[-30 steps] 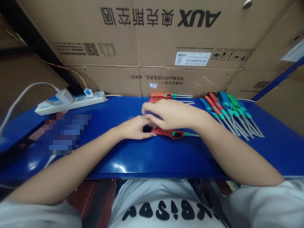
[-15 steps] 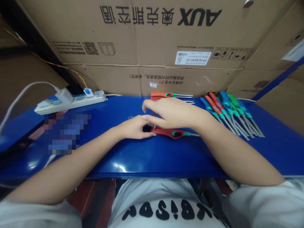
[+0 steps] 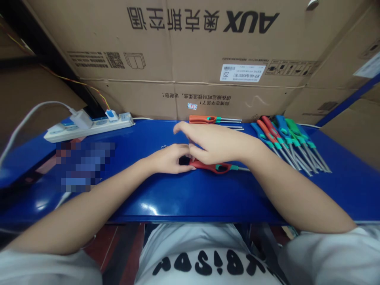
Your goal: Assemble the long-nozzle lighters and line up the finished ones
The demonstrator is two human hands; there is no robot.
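Note:
A red long-nosed lighter (image 3: 212, 166) with a teal trigger lies flat on the blue table (image 3: 190, 194), its metal tube pointing right. My left hand (image 3: 169, 159) is closed on the lighter's black butt end. Over the handle hovers my right hand (image 3: 212, 141), its thumb and fingers pinched down at the red body near the left hand, index finger stretched out to the left. Whether the pinch holds anything small is hidden.
Several blue, red and green lighters (image 3: 285, 138) lie fanned at the right. Another red lighter (image 3: 208, 119) lies by the cardboard boxes (image 3: 190, 59) at the back. A white power strip (image 3: 89, 126) with plugs sits at the back left. A blurred patch (image 3: 84, 166) covers something at left.
My right hand has lowered slightly toward the lighter handle and its index finger has stretched further left. The left hand and lighter have stayed put.

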